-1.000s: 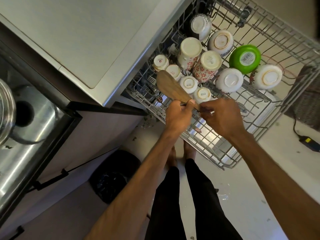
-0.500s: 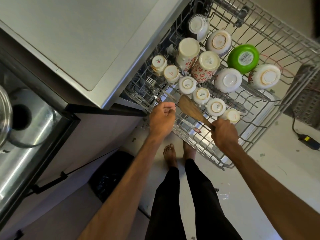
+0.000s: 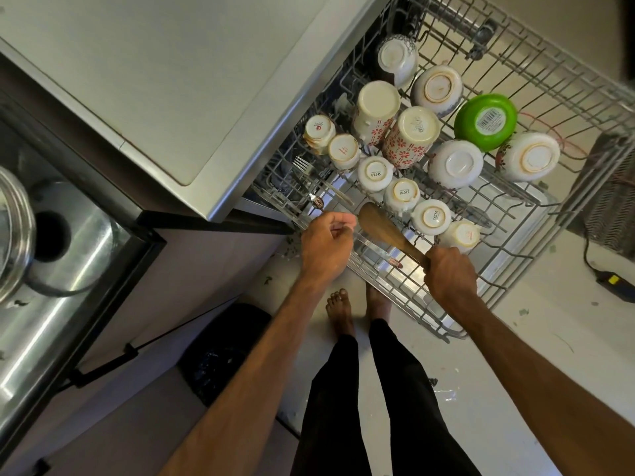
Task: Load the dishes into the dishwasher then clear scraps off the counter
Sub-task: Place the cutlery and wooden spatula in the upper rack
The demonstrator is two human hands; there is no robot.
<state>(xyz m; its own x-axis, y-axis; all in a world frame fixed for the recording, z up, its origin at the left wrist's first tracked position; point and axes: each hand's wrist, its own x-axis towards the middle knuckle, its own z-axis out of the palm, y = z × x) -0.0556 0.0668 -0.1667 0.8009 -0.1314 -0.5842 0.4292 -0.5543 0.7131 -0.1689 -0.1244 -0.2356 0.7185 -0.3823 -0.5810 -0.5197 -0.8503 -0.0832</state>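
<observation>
Gripping the wooden spatula (image 3: 383,226) by the handle, the right hand (image 3: 450,276) holds it just above the dishwasher rack (image 3: 419,304), beside the upturned cups (image 3: 431,216). It should be laid flat across the wires, clear of the cups. Whether the curled fingers of the left hand (image 3: 324,249) hold anything cannot be told.

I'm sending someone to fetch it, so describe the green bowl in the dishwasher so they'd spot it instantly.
Beside the grey counter, find the dishwasher's pulled-out wire rack. Upturned cups and bowls crowd its far part; look toward their right end. The green bowl is the only solid-coloured piece among whitish neighbours, with a barcode sticker on its upturned base.
</observation>
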